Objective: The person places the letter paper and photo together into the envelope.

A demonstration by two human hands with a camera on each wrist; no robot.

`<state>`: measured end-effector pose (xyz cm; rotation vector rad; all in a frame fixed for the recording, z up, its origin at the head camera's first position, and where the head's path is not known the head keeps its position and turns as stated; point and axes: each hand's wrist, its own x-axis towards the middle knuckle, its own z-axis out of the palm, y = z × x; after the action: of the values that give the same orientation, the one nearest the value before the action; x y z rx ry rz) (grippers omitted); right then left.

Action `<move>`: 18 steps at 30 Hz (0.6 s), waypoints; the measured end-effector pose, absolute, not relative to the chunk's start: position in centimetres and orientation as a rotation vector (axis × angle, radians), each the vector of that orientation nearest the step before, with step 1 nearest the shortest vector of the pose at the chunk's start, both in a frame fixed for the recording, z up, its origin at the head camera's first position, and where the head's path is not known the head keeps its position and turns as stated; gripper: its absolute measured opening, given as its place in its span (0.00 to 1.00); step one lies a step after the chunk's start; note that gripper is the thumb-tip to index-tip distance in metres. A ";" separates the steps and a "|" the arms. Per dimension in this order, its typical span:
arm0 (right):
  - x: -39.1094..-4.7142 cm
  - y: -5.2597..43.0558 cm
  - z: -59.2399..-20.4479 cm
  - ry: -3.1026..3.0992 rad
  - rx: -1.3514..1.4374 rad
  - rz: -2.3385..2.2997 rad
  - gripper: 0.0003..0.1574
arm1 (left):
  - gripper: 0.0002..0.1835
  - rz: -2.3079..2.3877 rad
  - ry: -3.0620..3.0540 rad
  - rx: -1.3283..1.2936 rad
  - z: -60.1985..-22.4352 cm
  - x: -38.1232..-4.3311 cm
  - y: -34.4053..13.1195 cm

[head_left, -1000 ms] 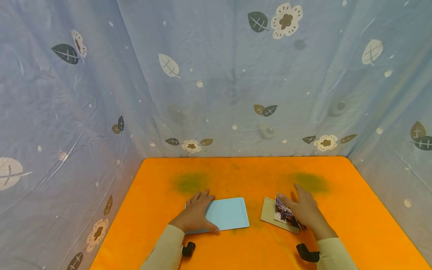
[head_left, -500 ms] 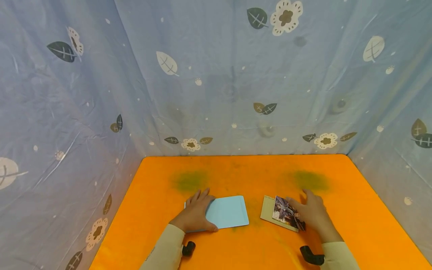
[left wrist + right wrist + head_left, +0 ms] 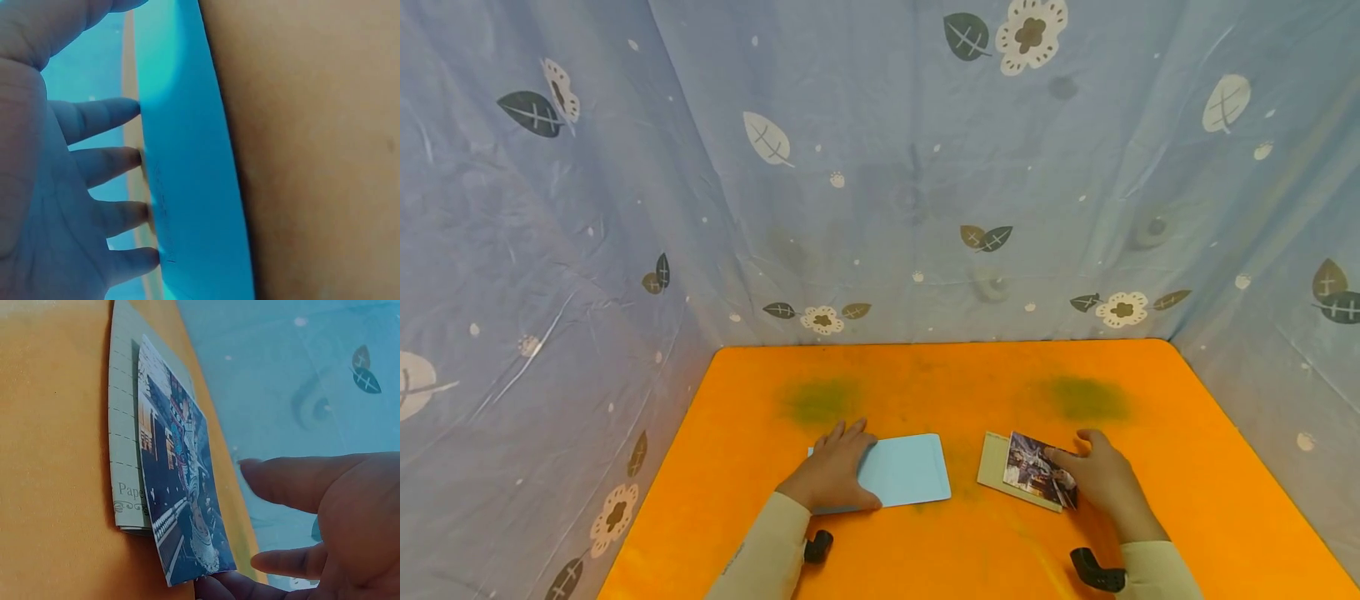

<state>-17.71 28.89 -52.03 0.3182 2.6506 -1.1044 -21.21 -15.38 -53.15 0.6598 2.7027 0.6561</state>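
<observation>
My left hand (image 3: 835, 471) lies over the left part of a light blue envelope-like sheet (image 3: 910, 471), thumb at its near edge and fingers spread toward its far edge. In the left wrist view the straight fingertips meet the edge of the blue sheet (image 3: 194, 162). At the right, a glossy photo card (image 3: 1033, 468) overlaps a pale green notepad (image 3: 992, 467). My right hand (image 3: 1105, 483) is at the card's right side, fingers loosely bent. The right wrist view has the thumb apart from the photo card (image 3: 181, 462), with a finger partly hidden at its lower corner.
An orange tabletop (image 3: 940, 392) with two dark greenish patches carries everything. Blue patterned curtain (image 3: 880, 208) encloses the table at the back and sides. A black bent piece (image 3: 1093, 571) sits at the right wrist, a similar one (image 3: 818, 547) at the left.
My right hand has drawn back to the right, uncovering more of the photo card, and its fingers have shifted. My left hand and the blue sheet stay in place.
</observation>
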 end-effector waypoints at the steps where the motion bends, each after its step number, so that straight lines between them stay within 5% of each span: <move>1: -17.7 28.9 -52.1 2.655 0.314 -1.101 0.69 | 0.53 0.655 2.703 0.662 -53.1 -21.2 -15.3; 18: -17.3 28.5 -52.2 2.609 0.331 -1.277 0.51 | 0.54 0.624 2.690 0.663 -52.9 -21.3 -15.1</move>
<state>-17.31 28.52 -52.23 0.3309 2.6086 -1.2774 -21.28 -15.15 -52.90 0.6627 2.6897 0.6237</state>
